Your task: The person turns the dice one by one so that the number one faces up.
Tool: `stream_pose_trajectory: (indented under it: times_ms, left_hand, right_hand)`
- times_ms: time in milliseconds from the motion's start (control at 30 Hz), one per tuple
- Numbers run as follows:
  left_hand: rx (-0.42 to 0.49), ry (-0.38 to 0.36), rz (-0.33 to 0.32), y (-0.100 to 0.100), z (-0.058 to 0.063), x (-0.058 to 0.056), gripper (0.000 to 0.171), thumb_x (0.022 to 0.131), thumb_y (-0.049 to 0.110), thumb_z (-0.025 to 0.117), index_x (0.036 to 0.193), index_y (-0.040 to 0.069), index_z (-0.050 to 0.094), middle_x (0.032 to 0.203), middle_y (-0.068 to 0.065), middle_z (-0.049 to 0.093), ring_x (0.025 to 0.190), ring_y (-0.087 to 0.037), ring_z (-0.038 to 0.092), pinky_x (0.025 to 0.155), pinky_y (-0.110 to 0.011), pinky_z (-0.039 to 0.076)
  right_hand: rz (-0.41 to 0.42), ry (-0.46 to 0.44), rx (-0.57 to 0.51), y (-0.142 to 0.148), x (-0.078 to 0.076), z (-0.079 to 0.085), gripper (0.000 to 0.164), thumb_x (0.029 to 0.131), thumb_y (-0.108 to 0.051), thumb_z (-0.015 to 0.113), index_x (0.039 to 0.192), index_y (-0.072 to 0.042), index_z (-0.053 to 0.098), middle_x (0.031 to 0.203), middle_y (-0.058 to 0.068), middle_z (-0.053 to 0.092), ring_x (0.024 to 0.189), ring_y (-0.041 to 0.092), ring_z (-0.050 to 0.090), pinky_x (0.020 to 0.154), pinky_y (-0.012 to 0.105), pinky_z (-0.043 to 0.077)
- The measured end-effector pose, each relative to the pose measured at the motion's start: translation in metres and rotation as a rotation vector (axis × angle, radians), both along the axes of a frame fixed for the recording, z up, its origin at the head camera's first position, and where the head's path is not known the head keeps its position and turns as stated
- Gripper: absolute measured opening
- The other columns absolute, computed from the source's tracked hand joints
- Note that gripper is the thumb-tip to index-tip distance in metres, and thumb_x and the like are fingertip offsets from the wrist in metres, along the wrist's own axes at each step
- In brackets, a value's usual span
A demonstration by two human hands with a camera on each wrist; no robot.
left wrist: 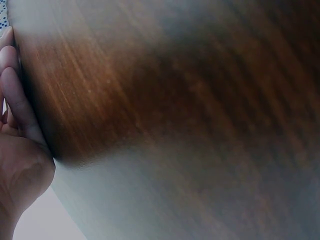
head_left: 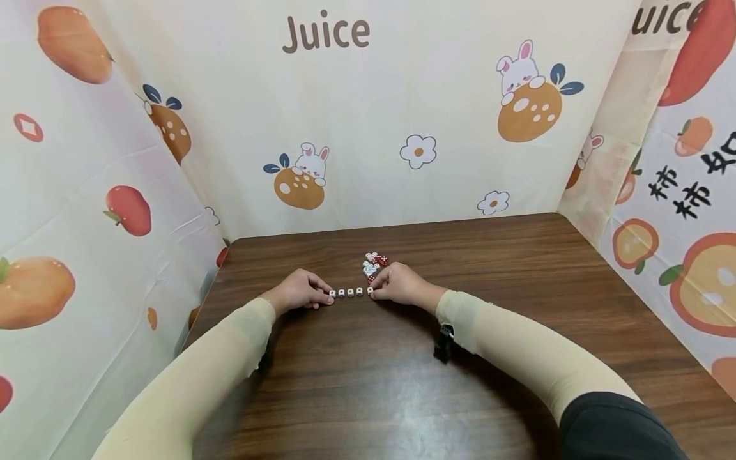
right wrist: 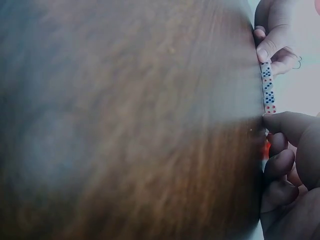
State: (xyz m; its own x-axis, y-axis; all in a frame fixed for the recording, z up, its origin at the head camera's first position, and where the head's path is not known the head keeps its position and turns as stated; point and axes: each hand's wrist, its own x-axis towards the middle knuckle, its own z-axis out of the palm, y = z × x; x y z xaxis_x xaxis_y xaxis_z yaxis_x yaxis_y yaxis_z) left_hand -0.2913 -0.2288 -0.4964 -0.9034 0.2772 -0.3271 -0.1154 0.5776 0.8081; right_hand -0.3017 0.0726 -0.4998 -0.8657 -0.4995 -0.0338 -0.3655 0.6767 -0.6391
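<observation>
Several white dice [head_left: 350,292] stand in a row on the brown wooden table [head_left: 356,370], a small gap before the rightmost one. At the left end, my left hand [head_left: 299,291] has its thumb and index finger around the end white die [head_left: 332,294]. My right hand [head_left: 400,285] pinches the rightmost white die [head_left: 370,291] between thumb and index finger. Blue and red pips show on the row of dice [right wrist: 269,92] in the right wrist view, between both hands. The left wrist view catches the left hand [left wrist: 22,150] at its edge, with the dice mostly hidden.
Behind the row, near the right hand, lies a loose pile of white dice [head_left: 370,268] and red dice [head_left: 382,260]. A printed cloth [head_left: 368,96] hangs along the table's back edge, with more cloth at both sides.
</observation>
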Motion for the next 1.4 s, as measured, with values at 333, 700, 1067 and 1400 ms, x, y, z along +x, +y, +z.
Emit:
stream_pose_trajectory:
  times_ms: [333, 700, 1067, 1400]
  left_hand:
    - [0.009, -0.005, 0.003, -0.001, -0.002, -0.001, 0.027, 0.084, 0.019, 0.092, 0.106, 0.008, 0.083, 0.091, -0.002, 0.079, 0.062, -0.008, 0.064, 0.062, -0.026, 0.059]
    - [-0.003, 0.004, -0.001, -0.002, -0.002, -0.002, 0.025, 0.083, 0.020, 0.093, 0.104, 0.009, 0.084, 0.093, -0.003, 0.079, 0.062, -0.009, 0.065, 0.062, -0.027, 0.059]
    - [-0.011, 0.000, 0.000, -0.001, 0.003, 0.002, 0.025, 0.084, 0.021, 0.092, 0.105, 0.009, 0.083, 0.089, -0.002, 0.078, 0.063, -0.009, 0.064, 0.061, -0.026, 0.057]
    - [-0.013, 0.008, -0.004, 0.000, 0.002, 0.002, 0.025, 0.084, 0.021, 0.092, 0.104, 0.009, 0.083, 0.089, -0.001, 0.078, 0.064, -0.009, 0.065, 0.061, -0.027, 0.057]
  right_hand:
    - [-0.006, -0.022, -0.009, -0.001, 0.002, 0.003, 0.008, 0.088, -0.026, 0.087, 0.094, -0.021, 0.086, 0.062, -0.010, 0.063, 0.057, 0.002, 0.053, 0.059, 0.021, 0.045]
    - [-0.024, -0.052, -0.038, 0.000, 0.001, 0.004, 0.016, 0.084, -0.024, 0.090, 0.098, -0.017, 0.084, 0.065, -0.007, 0.066, 0.057, 0.004, 0.054, 0.059, 0.022, 0.047]
    - [-0.123, -0.124, -0.136, 0.017, -0.013, 0.017, 0.007, 0.093, -0.022, 0.082, 0.094, -0.015, 0.083, 0.070, 0.006, 0.074, 0.051, 0.010, 0.059, 0.053, 0.025, 0.050]
    - [-0.217, -0.105, -0.101, 0.015, -0.027, 0.011, 0.022, 0.102, -0.031, 0.071, 0.100, -0.013, 0.084, 0.066, 0.001, 0.070, 0.050, 0.013, 0.059, 0.055, 0.029, 0.052]
